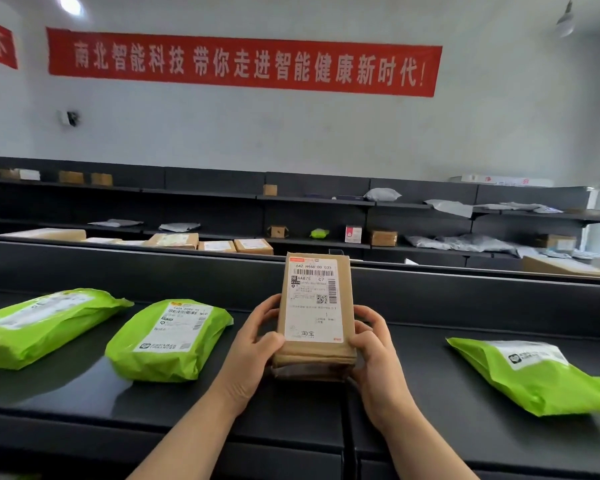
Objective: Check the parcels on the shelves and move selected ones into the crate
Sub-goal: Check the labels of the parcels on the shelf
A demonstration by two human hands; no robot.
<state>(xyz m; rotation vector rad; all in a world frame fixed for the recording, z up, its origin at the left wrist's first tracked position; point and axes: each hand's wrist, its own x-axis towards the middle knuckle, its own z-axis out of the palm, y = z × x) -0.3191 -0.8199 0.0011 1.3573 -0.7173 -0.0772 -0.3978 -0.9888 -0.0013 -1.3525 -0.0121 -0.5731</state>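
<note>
Both hands, left and right, grip brown parcel upright over shelf; label check underway; next likely: keep or crate, crate unseen.

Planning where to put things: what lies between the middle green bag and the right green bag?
In the head view, only the brown parcel, gripped by the left hand and right hand; the shelf there is otherwise bare.

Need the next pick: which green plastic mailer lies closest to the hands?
The green plastic mailer second from left; it alone lies beside the left hand.
</note>
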